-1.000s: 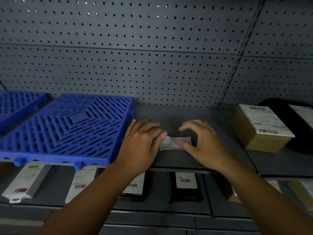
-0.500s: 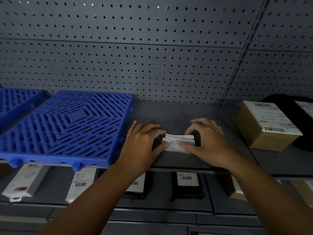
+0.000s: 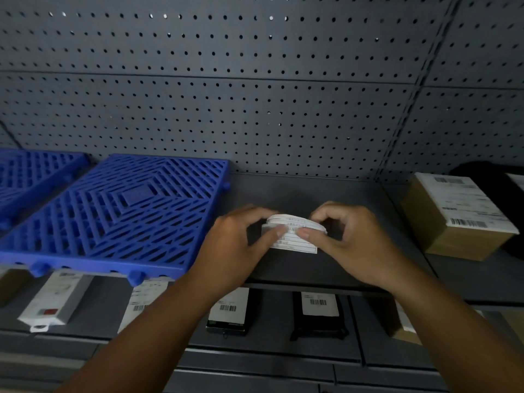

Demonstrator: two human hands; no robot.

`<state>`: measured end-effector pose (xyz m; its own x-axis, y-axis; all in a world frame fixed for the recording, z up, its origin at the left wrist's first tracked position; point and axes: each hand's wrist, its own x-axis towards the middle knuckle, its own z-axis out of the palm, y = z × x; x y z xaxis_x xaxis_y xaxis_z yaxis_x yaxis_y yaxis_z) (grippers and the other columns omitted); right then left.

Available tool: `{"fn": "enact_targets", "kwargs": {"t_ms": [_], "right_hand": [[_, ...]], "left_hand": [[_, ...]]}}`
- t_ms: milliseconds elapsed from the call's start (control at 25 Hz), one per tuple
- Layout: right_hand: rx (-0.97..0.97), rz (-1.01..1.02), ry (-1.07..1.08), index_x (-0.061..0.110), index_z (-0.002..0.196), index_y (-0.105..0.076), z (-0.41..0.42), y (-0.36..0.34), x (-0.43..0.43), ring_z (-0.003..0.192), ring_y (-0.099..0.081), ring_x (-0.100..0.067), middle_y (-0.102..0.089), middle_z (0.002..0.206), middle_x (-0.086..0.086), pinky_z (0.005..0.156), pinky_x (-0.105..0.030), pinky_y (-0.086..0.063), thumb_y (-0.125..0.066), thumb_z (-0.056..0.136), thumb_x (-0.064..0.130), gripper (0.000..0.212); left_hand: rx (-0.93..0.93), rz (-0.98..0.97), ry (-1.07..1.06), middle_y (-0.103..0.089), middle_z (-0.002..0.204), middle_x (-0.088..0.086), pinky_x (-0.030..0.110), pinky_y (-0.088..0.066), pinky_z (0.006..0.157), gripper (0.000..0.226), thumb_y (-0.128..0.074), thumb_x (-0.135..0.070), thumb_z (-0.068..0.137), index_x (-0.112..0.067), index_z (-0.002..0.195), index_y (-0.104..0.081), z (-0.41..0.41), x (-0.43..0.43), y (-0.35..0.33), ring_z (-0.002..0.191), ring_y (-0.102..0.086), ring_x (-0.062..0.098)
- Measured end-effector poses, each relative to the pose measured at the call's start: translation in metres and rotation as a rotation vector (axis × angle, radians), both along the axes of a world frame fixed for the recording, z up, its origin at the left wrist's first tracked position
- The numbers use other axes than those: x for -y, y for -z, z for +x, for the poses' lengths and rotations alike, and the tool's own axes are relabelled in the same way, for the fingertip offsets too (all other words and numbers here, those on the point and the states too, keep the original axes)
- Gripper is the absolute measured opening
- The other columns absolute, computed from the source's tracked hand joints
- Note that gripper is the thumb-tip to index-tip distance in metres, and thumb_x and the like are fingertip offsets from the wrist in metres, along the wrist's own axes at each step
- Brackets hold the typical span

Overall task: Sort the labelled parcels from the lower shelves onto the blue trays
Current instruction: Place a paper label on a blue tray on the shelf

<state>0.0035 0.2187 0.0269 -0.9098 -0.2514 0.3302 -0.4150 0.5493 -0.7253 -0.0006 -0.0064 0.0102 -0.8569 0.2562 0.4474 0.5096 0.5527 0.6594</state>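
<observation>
Both hands are at the upper shelf (image 3: 312, 191), working on one small parcel (image 3: 295, 242).

- Small parcel: white printed label facing the person, its top edge bowed upward. The print is too blurred to read. A dark body shows at the left end. It sits over the bare grey part of the upper shelf, just right of the blue tray (image 3: 113, 217) and not on it. I cannot tell whether its bottom edge touches the shelf.
- Left hand (image 3: 235, 245): pinches the left end of the parcel, with the thumb pressed on the label face and the fingers curled over the top.
- Right hand (image 3: 357, 245): pinches the right end the same way, thumb on the label and fingers bent over the upper right edge. The two thumb tips lie close together on the label.
- Blue tray: slatted, lying flat, its front edge overhanging the shelf lip. A second blue tray (image 3: 31, 177) lies to its left, partly cut off by the frame.
- Cardboard box (image 3: 453, 222), with a barcode label on top, stands well to the right on the same level. A black item (image 3: 482, 177) is behind it.
- Lower shelf (image 3: 272, 340): a white pack (image 3: 56, 302), a labelled packet (image 3: 144, 302), a black parcel (image 3: 229, 310) and a black pouch (image 3: 319, 314), both barcoded, and a brown parcel (image 3: 405, 324) partly hidden by the right forearm.
- Pegboard (image 3: 255, 109) forms the back wall.
</observation>
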Motion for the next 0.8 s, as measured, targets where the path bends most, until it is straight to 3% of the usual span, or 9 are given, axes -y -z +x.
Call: {"fn": "enact_targets", "kwargs": {"t_ms": [120, 240, 520, 680, 800], "right_hand": [[-0.053, -0.082, -0.097, 0.027, 0.082, -0.074, 0.001, -0.017, 0.012, 0.064, -0.061, -0.010, -0.070, 0.078, 0.005, 0.058, -0.025, -0.047, -0.076, 0.090, 0.037, 0.012], [-0.076, -0.171, -0.211, 0.029, 0.082, -0.075, -0.001, -0.026, 0.035, 0.064, -0.062, -0.009, -0.070, 0.076, 0.005, 0.058, -0.018, -0.046, -0.079, 0.087, 0.038, 0.011], [-0.035, -0.283, -0.348, 0.027, 0.087, -0.077, -0.005, -0.019, 0.121, 0.072, -0.071, -0.008, -0.075, 0.079, 0.009, 0.062, -0.019, -0.053, -0.083, 0.084, 0.026, 0.008], [-0.052, -0.257, -0.323, 0.029, 0.090, -0.077, -0.007, -0.023, 0.162, 0.074, -0.073, -0.013, -0.076, 0.081, 0.008, 0.066, -0.031, -0.059, -0.083, 0.084, 0.027, 0.008], [-0.024, -0.262, -0.266, 0.030, 0.094, -0.078, -0.006, -0.022, 0.191, 0.073, -0.075, -0.014, -0.077, 0.083, 0.008, 0.069, -0.030, -0.060, -0.083, 0.084, 0.023, 0.013]], "left_hand": [[-0.016, 0.106, -0.008, -0.072, 0.092, -0.010, 0.029, -0.055, 0.082, 0.014, -0.071, -0.028, 0.093, -0.018, 0.100, -0.078, 0.014, 0.013, -0.021, 0.092, -0.070, 0.012], [-0.033, 0.190, -0.073, -0.075, 0.092, -0.008, 0.030, -0.057, 0.082, 0.016, -0.072, -0.029, 0.090, -0.016, 0.098, -0.079, 0.030, 0.037, -0.035, 0.091, -0.072, 0.014], [-0.006, 0.236, -0.236, -0.076, 0.094, -0.003, 0.038, -0.058, 0.085, 0.016, -0.072, -0.023, 0.088, -0.011, 0.096, -0.079, 0.062, 0.112, -0.039, 0.092, -0.074, 0.014], [0.002, 0.217, -0.192, -0.076, 0.095, -0.007, 0.031, -0.058, 0.084, 0.015, -0.070, -0.026, 0.093, -0.016, 0.099, -0.078, 0.056, 0.159, -0.036, 0.093, -0.073, 0.012], [0.025, 0.205, -0.160, -0.075, 0.092, -0.011, 0.026, -0.056, 0.083, 0.013, -0.068, -0.031, 0.094, -0.021, 0.095, -0.077, 0.041, 0.196, -0.032, 0.092, -0.072, 0.008]]}}
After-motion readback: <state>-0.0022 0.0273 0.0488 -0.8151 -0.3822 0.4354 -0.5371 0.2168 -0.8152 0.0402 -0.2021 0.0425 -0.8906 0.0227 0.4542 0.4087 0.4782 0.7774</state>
